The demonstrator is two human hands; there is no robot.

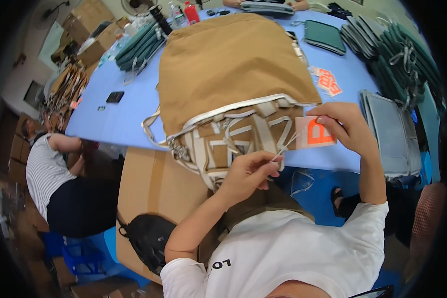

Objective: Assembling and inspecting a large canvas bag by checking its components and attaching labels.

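My right hand (350, 128) pinches a cream hang tag (308, 140) with a bold orange print by its upper right edge. A thin white string (286, 145) runs from the tag toward my left hand (251, 174), whose thumb and fingers are closed on it. Just beyond both hands a large brown fabric bag (233, 62) lies on the table, edged with pale trim. Its near end shows a bunch of brown straps (233, 136) with pale trim and some metal hardware, partly overhanging the table edge.
More orange tags (328, 82) lie on the blue table (97, 126), right of the bag. Green folded bags (141, 47) sit far left, others (407, 62) right. A large carton (144, 184) carries a black backpack (151, 243). One co-worker (52, 169) bends at left.
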